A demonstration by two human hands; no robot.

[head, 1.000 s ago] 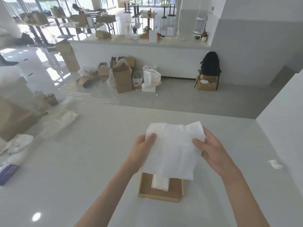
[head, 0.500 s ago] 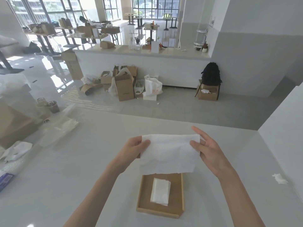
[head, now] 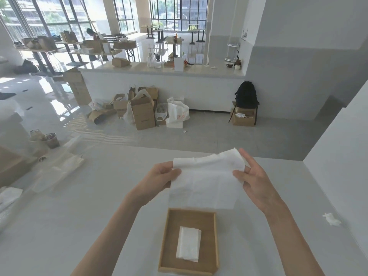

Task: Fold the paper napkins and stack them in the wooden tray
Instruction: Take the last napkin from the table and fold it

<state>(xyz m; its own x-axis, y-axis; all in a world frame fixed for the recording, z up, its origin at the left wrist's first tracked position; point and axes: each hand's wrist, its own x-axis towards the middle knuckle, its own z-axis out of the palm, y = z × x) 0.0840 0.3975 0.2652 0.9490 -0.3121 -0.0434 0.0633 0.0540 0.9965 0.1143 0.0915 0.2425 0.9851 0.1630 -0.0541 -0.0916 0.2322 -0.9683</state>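
I hold a white paper napkin (head: 205, 182) spread in the air above the white table. My left hand (head: 161, 179) pinches its upper left edge. My right hand (head: 253, 180) pinches its upper right edge with thumb and fingers, the other fingers stretched out. The napkin hangs down and its lower edge reaches the far rim of the wooden tray (head: 168, 236). The tray lies flat on the table below my hands. Inside it rests a small stack of folded white napkins (head: 188, 247).
A crumpled scrap of white paper (head: 331, 219) lies on the table at the right. Clear plastic bags (head: 57, 170) and white wrapping (head: 10, 195) lie at the left. A white wall (head: 338, 186) borders the table on the right. Cardboard boxes stand on the floor beyond.
The napkin has been raised and pulled wider between my hands, with its top right corner lifted. The view has tilted down, so the whole tray and its folded stack show.
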